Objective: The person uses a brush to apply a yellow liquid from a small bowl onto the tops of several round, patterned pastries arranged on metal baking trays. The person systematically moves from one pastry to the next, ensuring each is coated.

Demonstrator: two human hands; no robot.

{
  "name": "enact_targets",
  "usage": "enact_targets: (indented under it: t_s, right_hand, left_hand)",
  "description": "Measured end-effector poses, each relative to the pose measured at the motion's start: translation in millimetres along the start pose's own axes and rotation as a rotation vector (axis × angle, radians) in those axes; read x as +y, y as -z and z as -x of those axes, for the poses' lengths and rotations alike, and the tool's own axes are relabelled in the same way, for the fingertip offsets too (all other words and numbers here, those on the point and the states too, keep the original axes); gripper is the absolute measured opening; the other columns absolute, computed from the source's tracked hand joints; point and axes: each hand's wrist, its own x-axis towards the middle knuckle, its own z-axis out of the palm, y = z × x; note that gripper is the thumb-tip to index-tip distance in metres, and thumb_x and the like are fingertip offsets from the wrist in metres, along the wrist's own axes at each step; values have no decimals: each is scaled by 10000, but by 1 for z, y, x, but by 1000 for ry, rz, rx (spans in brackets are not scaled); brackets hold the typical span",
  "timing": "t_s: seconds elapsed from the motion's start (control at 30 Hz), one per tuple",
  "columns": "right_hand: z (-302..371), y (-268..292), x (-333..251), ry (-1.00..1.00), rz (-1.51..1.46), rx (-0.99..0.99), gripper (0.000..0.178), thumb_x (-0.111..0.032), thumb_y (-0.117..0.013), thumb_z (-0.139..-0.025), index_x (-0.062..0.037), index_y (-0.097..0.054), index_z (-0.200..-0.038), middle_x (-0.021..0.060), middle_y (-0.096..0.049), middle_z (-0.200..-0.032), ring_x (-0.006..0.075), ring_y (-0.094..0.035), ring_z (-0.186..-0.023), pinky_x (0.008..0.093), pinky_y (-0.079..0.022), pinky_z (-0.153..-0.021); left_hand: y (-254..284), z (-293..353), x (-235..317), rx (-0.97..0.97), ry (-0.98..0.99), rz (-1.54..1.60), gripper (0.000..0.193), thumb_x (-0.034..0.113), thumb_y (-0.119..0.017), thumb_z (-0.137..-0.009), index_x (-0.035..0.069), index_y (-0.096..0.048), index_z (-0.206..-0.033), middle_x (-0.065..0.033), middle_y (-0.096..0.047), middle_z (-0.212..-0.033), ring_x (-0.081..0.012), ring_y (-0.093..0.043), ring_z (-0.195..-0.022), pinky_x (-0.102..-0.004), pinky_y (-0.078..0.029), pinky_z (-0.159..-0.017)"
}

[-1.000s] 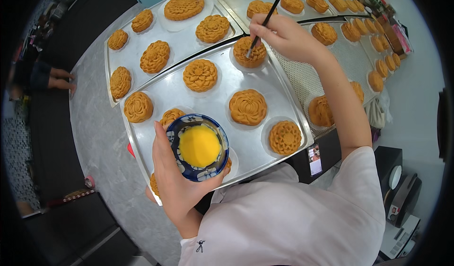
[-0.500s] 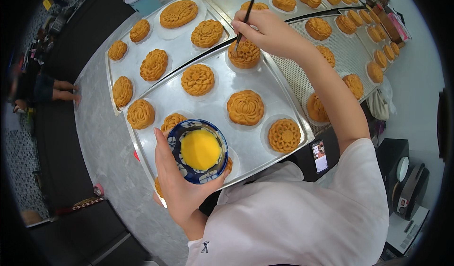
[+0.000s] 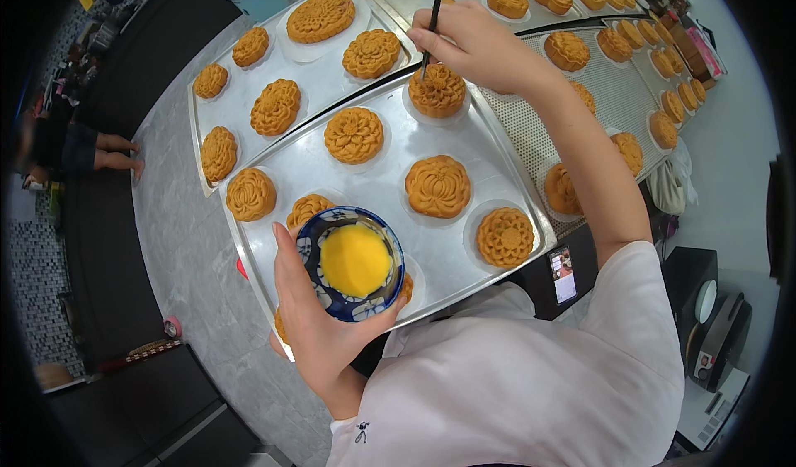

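Note:
My left hand (image 3: 319,330) is closed around a small blue-and-white patterned bowl (image 3: 308,255), held above the near part of a metal tray. Smooth yellow liquid (image 3: 356,261), which looks like beaten egg, lies in the bowl. At the tray's far corner my right hand (image 3: 481,51) pinches a thin dark brush (image 3: 436,12). The brush tip rests on or just over the patterned top of a round mooncake (image 3: 437,94). Other golden mooncakes, such as the petal-patterned one (image 3: 438,187), sit on white paper rounds on the tray (image 3: 396,148). The bowl partly covers some of them.
More mooncakes stand on a second tray (image 3: 240,106) at the left, on a perforated tray (image 3: 531,127) at the right, and farther back. A lit phone (image 3: 562,274) lies beside my right side. Another person's legs (image 3: 116,152) show at the far left.
The view has shifted slightly, so the trays sit a little lower and to the right. The brush stands more upright on the same mooncake; the bowl stays in my left hand.

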Motion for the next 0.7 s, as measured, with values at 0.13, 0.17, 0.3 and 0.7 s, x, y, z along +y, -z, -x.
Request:
enact_targets:
  t_s: [0.13,0.17,0.3,0.7]
  right_hand:
    - [-5,5,1,-66,56,-43,337,-334,-505,-1060,-69,-709,-1015,102,-663,-720,314,-659,-777,450,-424,-955]
    - [-7,8,1,-109,69,-65,338,-335,-510,-1057,-68,-712,-1011,105,-669,-723,316,-663,-776,451,-426,-953]
    - [-13,-20,-1,-28,6,18,361,-351,-514,-1058,-56,-714,-996,106,-670,-715,309,-657,-748,450,-431,-946]
    - [-5,-17,3,-132,-180,40,337,-343,-530,-1046,-54,-703,-1038,137,-691,-753,339,-686,-779,460,-508,-816]
  left_hand:
    - [2,0,0,-4,1,0,1444,295,-977,-488,-10,-157,-1637,-210,-527,-1363,-329,-608,-1202,-416,-502,-1023]
    - [3,0,-1,-7,-8,-4,1446,297,-978,-487,-12,-157,-1636,-210,-528,-1362,-330,-608,-1201,-416,-502,-1023]
    - [1,0,-2,1,-8,1,1448,295,-980,-484,-18,-157,-1634,-210,-528,-1360,-328,-608,-1195,-416,-502,-1023]
    - [2,-2,-2,-16,-11,5,1433,258,-979,-504,-22,-143,-1634,-213,-519,-1365,-326,-597,-1209,-417,-494,-1030]
